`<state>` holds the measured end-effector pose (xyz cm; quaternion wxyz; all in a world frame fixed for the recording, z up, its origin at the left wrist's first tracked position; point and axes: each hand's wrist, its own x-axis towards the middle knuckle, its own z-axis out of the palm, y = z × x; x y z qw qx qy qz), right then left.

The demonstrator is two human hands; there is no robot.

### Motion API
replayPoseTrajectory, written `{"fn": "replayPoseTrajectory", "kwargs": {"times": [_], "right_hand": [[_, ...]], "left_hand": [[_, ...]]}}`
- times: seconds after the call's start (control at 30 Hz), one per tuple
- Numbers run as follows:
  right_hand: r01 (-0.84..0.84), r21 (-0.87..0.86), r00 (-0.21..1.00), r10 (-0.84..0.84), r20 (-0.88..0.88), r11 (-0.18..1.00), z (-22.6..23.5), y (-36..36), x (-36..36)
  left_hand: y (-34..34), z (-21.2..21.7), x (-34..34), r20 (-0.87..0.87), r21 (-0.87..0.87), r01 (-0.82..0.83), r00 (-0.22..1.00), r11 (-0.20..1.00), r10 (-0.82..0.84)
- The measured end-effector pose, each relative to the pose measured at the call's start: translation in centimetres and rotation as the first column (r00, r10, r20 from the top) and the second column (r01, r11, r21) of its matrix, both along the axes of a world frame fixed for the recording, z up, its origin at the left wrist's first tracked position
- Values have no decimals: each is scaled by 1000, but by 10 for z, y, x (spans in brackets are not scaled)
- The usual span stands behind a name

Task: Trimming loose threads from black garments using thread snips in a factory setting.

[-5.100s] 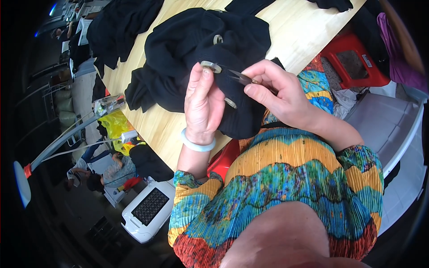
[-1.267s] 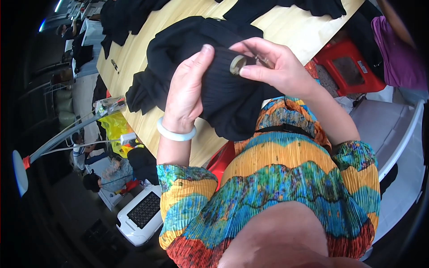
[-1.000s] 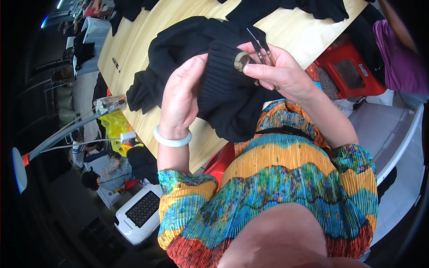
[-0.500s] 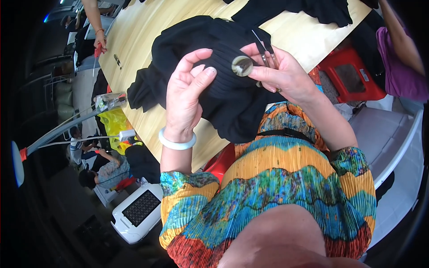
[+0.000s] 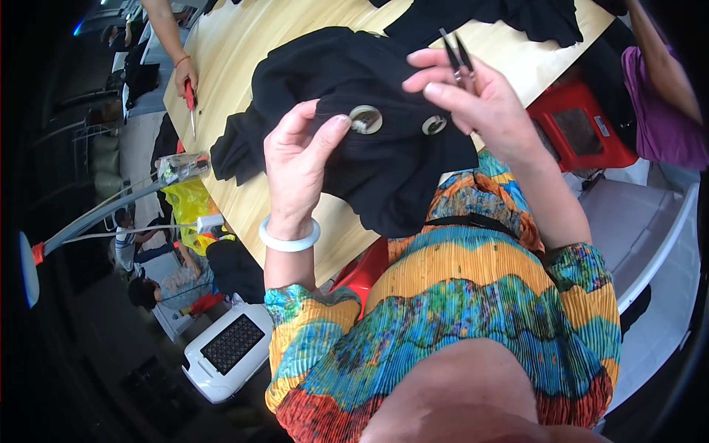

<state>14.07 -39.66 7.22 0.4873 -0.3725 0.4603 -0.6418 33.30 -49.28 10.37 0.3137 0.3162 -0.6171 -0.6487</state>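
A black garment (image 5: 362,173) lies bunched on the table in front of me. On it are a large round button (image 5: 367,119), marbled grey-green, and a smaller button (image 5: 434,125) to the right. My left hand (image 5: 299,159) pinches the cloth, its thumb at the left edge of the large button; some of its fingers are hidden behind the fabric. Above the small button, my right hand (image 5: 498,107) holds small thread snips (image 5: 458,63) among its fingers. Their dark blades point up and away from me, slightly apart.
A wooden table (image 5: 229,63) carries more black cloth (image 5: 509,16) at its far right. Another person's hand (image 5: 186,77) holds a red-handled tool (image 5: 190,100) over the left edge. A lamp arm (image 5: 111,203) reaches in from the left. A red stool (image 5: 580,125) stands at the right.
My right hand has let go of the large button and moved up and right with the snips. My left hand now grips beside that button. The other person's red-handled tool moved over the table.
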Motion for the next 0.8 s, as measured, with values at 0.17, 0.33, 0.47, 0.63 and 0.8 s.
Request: {"fn": "replayPoseTrajectory", "kwargs": {"times": [0.17,0.33,0.47,0.63,0.8], "right_hand": [[11,-40,1000,-12,-22,999,0,-1,-1],[-37,-91,912,-3,-410,995,23,-6,10],[-141,-160,973,107,-205,977,3,-18,13],[-164,-47,968,151,-199,985,3,-19,12],[-164,-44,972,154,-177,985,2,-20,12]], "left_hand": [[3,-1,-3,-24,43,29,999,999,-28],[8,6,-11,61,6,78,995,997,-78],[10,3,-22,32,-65,-9,999,998,11],[4,-14,-19,92,-323,-89,988,942,124],[2,-22,-24,105,-762,-113,950,638,293]]}}
